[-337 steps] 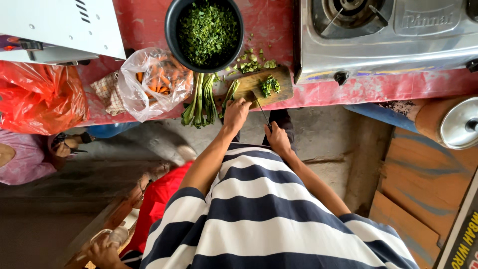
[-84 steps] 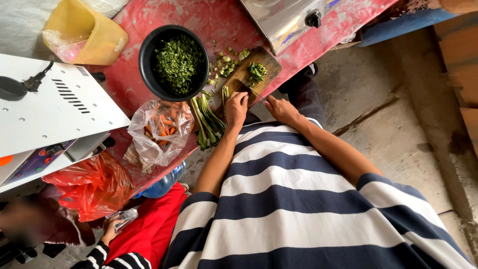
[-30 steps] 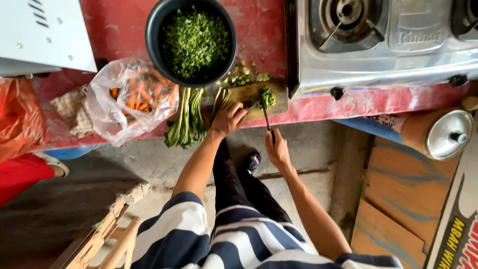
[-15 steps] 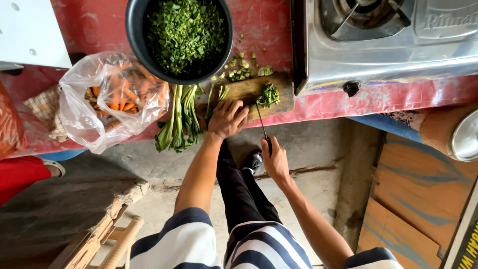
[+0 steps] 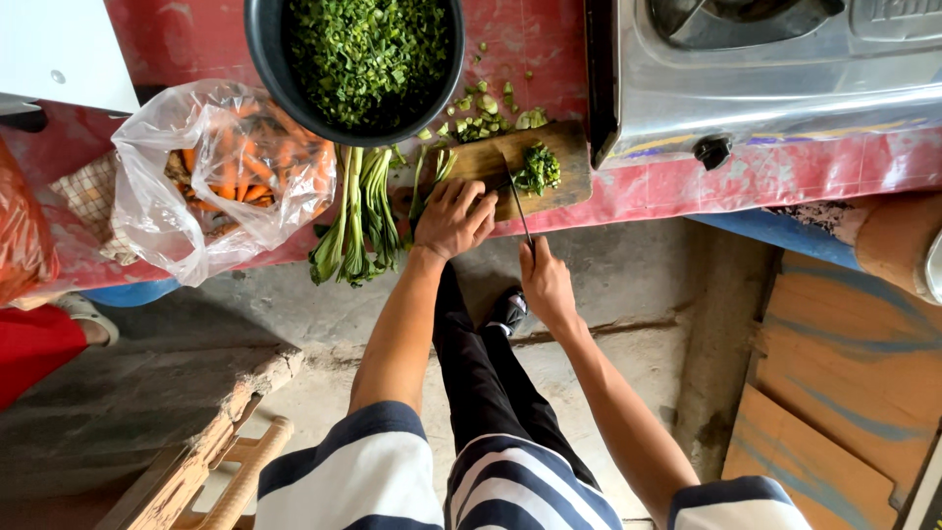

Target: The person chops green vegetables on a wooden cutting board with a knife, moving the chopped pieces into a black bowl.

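My left hand point(image 5: 453, 216) presses down on green stalks on a small wooden cutting board point(image 5: 569, 162) at the red table's edge. My right hand point(image 5: 547, 285) grips the handle of a knife point(image 5: 513, 193), whose thin blade stands on edge over the board beside my left fingers. A heap of chopped greens point(image 5: 538, 169) lies on the board to the right of the blade. A bundle of whole green stalks point(image 5: 355, 216) hangs over the table edge, left of my left hand.
A black bowl point(image 5: 267, 61) full of chopped greens sits behind the board. A clear plastic bag of carrots point(image 5: 228, 167) lies at the left. A steel gas stove point(image 5: 765, 69) is at the right. Wooden stool point(image 5: 231, 471) and boards point(image 5: 844, 393) stand on the concrete floor.
The camera view has moved closer and tilted over the past seconds. My hands stay at the board, the left on the stalks and the right on the knife, with little visible shift.
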